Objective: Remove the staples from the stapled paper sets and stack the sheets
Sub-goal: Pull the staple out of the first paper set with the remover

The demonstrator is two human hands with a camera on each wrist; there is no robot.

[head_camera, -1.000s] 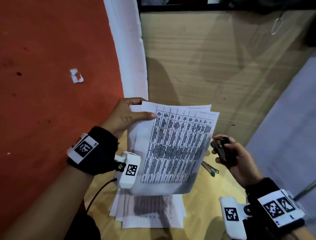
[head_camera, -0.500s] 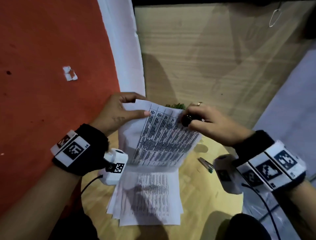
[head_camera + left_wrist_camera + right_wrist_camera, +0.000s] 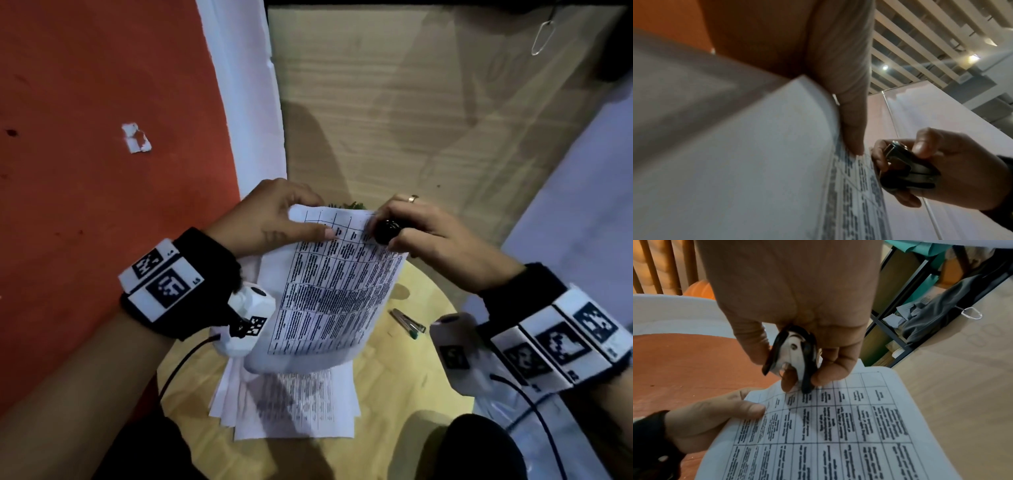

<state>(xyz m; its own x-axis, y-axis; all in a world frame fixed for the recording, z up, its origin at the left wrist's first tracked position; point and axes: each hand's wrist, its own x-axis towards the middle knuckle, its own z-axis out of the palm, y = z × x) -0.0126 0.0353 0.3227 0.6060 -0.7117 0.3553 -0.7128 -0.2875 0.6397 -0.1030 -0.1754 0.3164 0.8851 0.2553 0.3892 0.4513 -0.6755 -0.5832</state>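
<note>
The paper (image 3: pixel 329 291) was white with a black grid and black words. The staple remover (image 3: pixel 795 353) was black and silver. The floor (image 3: pixel 102 137) was orange-red. The table (image 3: pixel 404 394) was light brown.

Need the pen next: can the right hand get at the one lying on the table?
Probably not yet: the right hand is gripping the staple remover. The pen lies uncovered beside the held paper set.

A round wooden table (image 3: pixel 394 387) sits beneath both hands. A loose stack of printed sheets (image 3: pixel 291 404) lies on it, below the left hand (image 3: pixel 270 219). A pen (image 3: pixel 409 323) lies on the wood under the right hand (image 3: pixel 435 236), just beside the stack's right side and apart from it.
</note>
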